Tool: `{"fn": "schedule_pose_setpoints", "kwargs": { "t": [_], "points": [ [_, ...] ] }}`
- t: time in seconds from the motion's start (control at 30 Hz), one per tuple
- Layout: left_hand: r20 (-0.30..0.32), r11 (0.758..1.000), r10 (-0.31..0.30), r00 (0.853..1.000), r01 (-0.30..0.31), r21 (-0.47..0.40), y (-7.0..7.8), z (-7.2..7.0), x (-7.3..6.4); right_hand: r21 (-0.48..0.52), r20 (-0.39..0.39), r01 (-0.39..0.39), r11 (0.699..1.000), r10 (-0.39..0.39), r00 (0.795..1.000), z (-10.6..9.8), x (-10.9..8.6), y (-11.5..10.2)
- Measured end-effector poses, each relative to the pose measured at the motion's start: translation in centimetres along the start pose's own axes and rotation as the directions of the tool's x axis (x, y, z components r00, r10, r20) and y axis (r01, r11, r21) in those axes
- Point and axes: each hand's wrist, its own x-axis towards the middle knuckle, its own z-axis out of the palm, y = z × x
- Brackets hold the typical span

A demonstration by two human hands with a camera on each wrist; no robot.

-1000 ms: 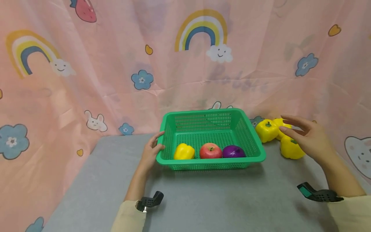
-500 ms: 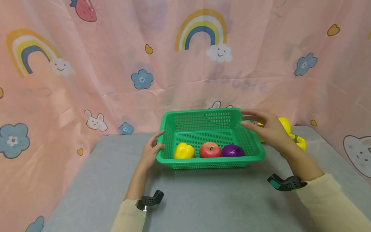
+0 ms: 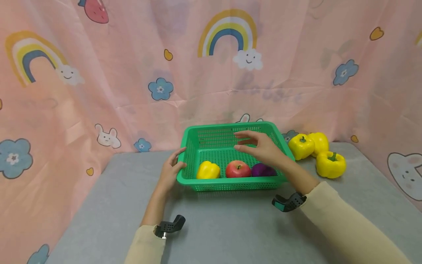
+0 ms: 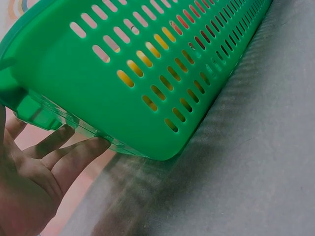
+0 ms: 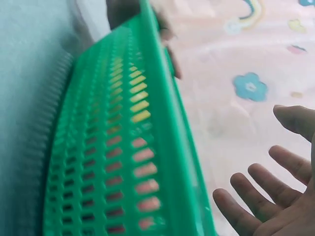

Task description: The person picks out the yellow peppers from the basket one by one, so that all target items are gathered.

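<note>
A green plastic basket (image 3: 230, 180) stands on the grey table. Inside it lie a yellow bell pepper (image 3: 208, 170), a red apple (image 3: 238, 169) and a purple onion-like vegetable (image 3: 262, 170), partly hidden by the right forearm. My left hand (image 3: 169, 170) grips the basket's left rim, with fingers against the outer wall under the rim in the left wrist view. Over the basket's right half hovers my right hand (image 3: 258, 146), fingers spread and holding nothing. In the right wrist view its fingers (image 5: 263, 194) stand apart beside the basket wall.
Three more yellow bell peppers (image 3: 330, 164) sit close together on the table to the right of the basket. A pink curtain (image 3: 132, 66) printed with rainbows and flowers hangs right behind the table.
My right hand has moved left, from beside the yellow bell peppers to over the basket, with nothing in it. The left hand and the basket have stayed in place.
</note>
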Motion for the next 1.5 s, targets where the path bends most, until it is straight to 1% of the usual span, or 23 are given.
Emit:
{"fn": "schedule_pose_setpoints", "kwargs": {
  "t": [0.13, 0.3, 0.47, 0.63, 0.8, 0.97, 1.07, 1.17, 1.27, 1.33, 1.43, 1.5],
  "points": [
    [0.0, 1.0, 0.001, 1.0, -0.001, -0.001, -0.1, 0.0, 0.1, 0.027, 0.039, -0.013, 1.0, 0.012, 0.999, 1.5, 0.9, -0.2],
    [0.001, 1.0, -0.01, 1.0, 0.01, -0.016, -0.3, 0.0, 0.2, 0.049, 0.075, -0.037, 0.998, 0.033, 0.997, 3.2, 1.6, -0.3],
    [0.001, 1.0, -0.008, 1.0, 0.008, -0.015, -0.2, 0.0, 0.1, 0.043, 0.105, -0.065, 0.997, 0.061, 0.993, 4.6, 2.3, -0.5],
    [0.005, 1.0, -0.003, 1.0, 0.003, -0.014, 0.0, 0.0, -0.1, 0.045, 0.155, -0.121, 0.992, 0.113, 0.981, 6.1, 2.9, -1.1],
    [0.004, 1.0, 0.008, 1.0, -0.008, -0.008, 0.0, 0.0, 0.0, 0.012, 0.181, -0.163, 0.987, 0.158, 0.971, 7.3, 3.4, -1.4],
    [0.009, 1.0, 0.01, 1.0, -0.01, -0.017, -0.3, 0.2, 0.1, -0.039, 0.174, -0.196, 0.98, 0.2, 0.964, 7.8, 3.6, -1.5],
    [0.0, 1.0, 0.005, 1.0, -0.005, -0.024, -0.3, 0.2, 0.1, -0.078, 0.176, -0.216, 0.973, 0.227, 0.958, 8.2, 3.8, -1.4],
    [-0.01, 1.0, -0.001, 1.0, 0.0, -0.029, -0.3, 0.1, 0.1, -0.12, 0.184, -0.208, 0.971, 0.227, 0.956, 8.7, 4.0, -1.3],
    [-0.013, 0.999, -0.009, 1.0, 0.008, -0.037, -0.3, 0.1, 0.1, -0.13, 0.195, -0.188, 0.974, 0.211, 0.958, 9.3, 4.3, -1.2],
    [-0.014, 0.999, -0.015, 1.0, 0.014, -0.037, -0.3, 0.0, 0.1, -0.122, 0.198, -0.175, 0.977, 0.197, 0.96, 9.7, 4.5, -1.1],
    [-0.02, 1.0, -0.016, 1.0, 0.016, -0.013, -0.2, 0.0, 0.1, -0.093, 0.196, -0.18, 0.979, 0.195, 0.961, 9.9, 4.7, -1.0],
    [-0.018, 1.0, -0.014, 1.0, 0.013, -0.012, 0.0, 0.0, 0.1, -0.077, 0.194, -0.186, 0.98, 0.198, 0.961, 10.0, 4.7, -1.0]
  ]
}}
